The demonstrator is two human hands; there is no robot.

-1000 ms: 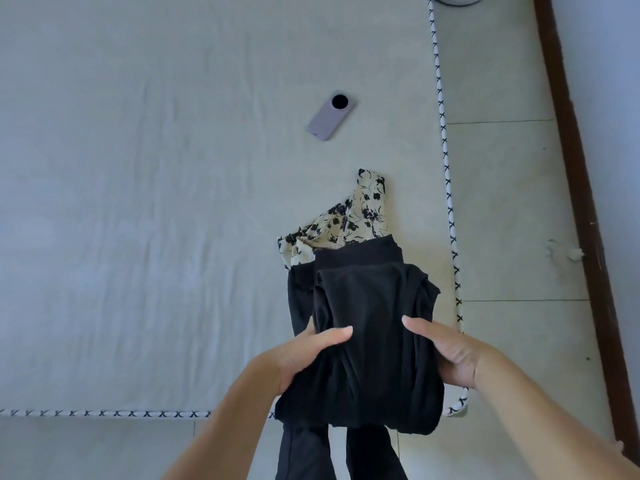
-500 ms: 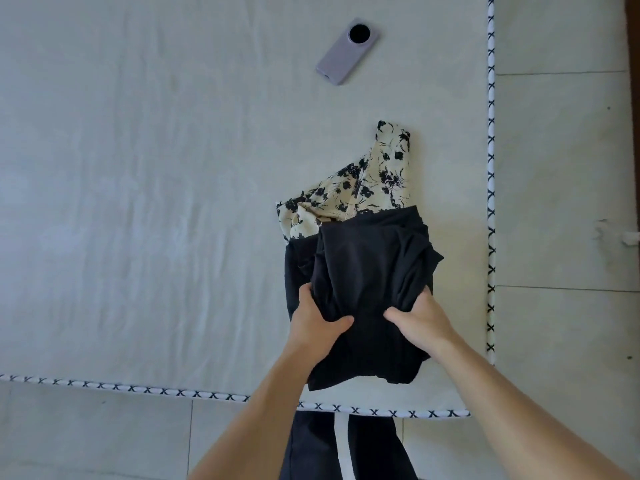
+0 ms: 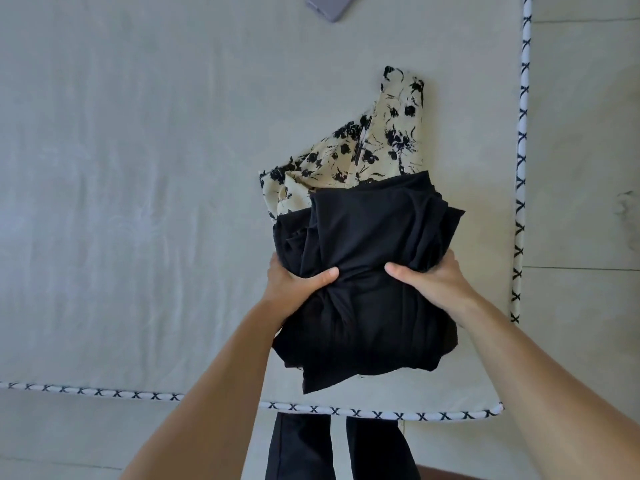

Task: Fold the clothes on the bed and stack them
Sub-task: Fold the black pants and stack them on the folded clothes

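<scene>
- Left hand (image 3: pixel 298 282) and right hand (image 3: pixel 433 280) both clutch the folded black garment (image 3: pixel 367 271) by its sides.
- It sits over the floral garment (image 3: pixel 363 150) near the bed (image 3: pixel 138 168)'s front right corner.
- Stack looks nearly finished; only tidying seems left.

Both hands (image 3: pixel 367 282) pushed black garment (image 3: pixel 367 271) farther onto bed (image 3: pixel 138 202).

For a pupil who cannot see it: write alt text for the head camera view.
Both hands, left hand and right hand, grip a folded black garment on a floral garment near the bed corner. A phone lies beyond.
</scene>
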